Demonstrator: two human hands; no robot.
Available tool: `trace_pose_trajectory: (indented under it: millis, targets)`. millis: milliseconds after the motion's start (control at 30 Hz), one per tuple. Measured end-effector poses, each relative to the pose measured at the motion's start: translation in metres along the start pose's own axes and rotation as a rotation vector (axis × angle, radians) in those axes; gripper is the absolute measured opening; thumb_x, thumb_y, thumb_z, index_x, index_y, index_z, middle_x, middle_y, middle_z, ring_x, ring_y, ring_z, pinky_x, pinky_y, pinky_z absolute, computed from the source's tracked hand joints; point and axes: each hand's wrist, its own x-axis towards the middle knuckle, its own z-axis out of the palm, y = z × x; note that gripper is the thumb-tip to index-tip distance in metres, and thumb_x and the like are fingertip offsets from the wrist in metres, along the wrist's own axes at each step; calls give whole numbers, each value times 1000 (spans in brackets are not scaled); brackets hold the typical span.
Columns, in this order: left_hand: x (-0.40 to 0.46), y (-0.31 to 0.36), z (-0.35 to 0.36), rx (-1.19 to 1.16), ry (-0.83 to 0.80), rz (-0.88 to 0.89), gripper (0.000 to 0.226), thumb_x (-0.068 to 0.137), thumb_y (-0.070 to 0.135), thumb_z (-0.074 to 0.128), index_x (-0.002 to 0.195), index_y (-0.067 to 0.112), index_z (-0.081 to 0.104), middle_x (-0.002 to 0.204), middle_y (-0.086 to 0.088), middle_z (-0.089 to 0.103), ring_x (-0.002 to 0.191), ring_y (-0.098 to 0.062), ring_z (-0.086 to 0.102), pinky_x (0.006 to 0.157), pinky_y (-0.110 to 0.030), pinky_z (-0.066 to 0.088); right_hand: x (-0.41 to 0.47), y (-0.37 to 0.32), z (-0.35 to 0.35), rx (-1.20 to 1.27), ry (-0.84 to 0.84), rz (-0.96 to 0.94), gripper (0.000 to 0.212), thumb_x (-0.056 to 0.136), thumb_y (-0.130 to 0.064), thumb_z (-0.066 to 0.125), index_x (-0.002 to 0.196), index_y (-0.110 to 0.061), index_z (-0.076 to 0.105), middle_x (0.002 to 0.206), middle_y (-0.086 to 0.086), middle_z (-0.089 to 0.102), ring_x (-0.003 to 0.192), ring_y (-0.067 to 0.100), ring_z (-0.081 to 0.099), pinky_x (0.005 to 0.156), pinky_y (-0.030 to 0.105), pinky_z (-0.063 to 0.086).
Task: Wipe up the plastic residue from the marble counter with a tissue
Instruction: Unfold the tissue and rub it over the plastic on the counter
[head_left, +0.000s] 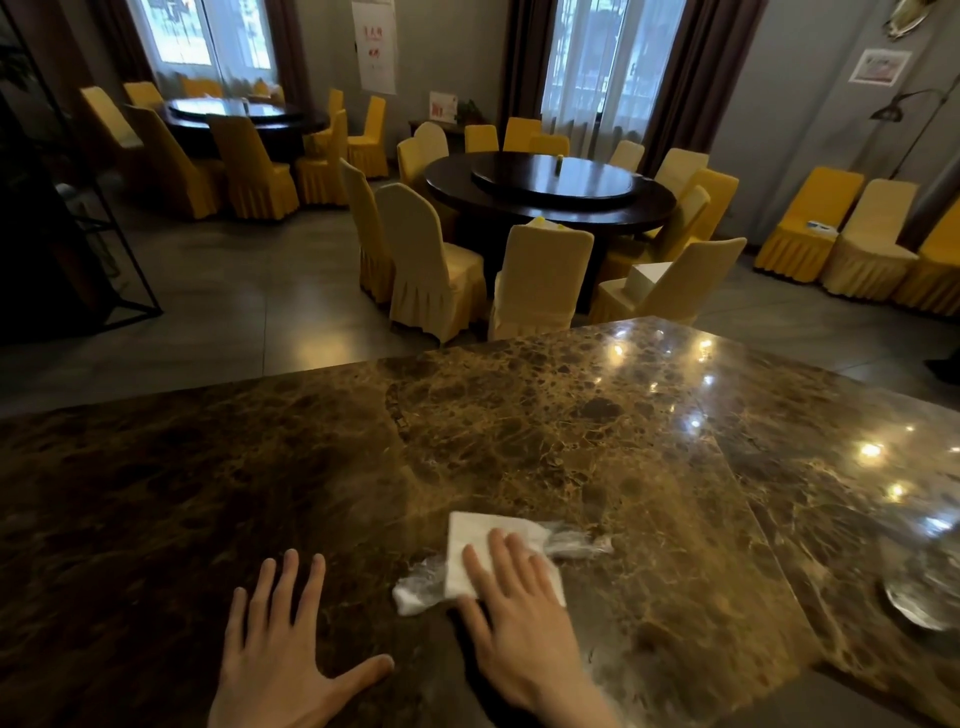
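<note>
A white tissue (478, 540) lies flat on the brown marble counter (519, 426). My right hand (514, 613) presses down on it with fingers spread flat. Crinkled clear plastic residue (418, 590) sticks out from under the tissue at its left, and more plastic (574, 543) shows at its right edge. My left hand (283, 649) rests palm down on the bare counter to the left of the tissue, fingers apart, holding nothing.
A glass dish (924, 597) sits near the counter's right edge. Beyond the counter's far edge stand a dark round dining table (550, 197) ringed by yellow-covered chairs (540, 280), and a second table (234, 117) at the back left.
</note>
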Motion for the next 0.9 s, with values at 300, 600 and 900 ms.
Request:
trace_pose_trajectory:
  millis: [300, 600, 900]
  targets:
    - [1, 0, 1, 5, 10, 1, 149, 34, 116, -2, 150, 28, -36, 163, -1, -37, 151, -23, -32, 127, -51, -15, 16, -1, -6, 48, -33, 167, 78, 96, -70, 10, 159, -26, -3, 163, 1, -22, 148, 23, -29, 122, 47, -14]
    - [0, 2, -3, 35, 4, -7, 148, 30, 114, -9, 148, 28, -36, 167, -2, -30, 154, -23, -25, 128, -50, -12, 3, -25, 10, 56, -85, -153, 68, 93, -75, 5, 155, -46, 0, 163, -12, -18, 149, 13, -25, 118, 39, -22]
    - [0, 2, -3, 13, -37, -7, 151, 30, 116, -4, 148, 27, -38, 160, -1, -40, 150, -23, -33, 127, -52, -15, 14, 42, -21, 13, 40, 287, 64, 100, -64, 11, 158, -37, 5, 167, 2, -12, 151, 23, -20, 124, 46, -7]
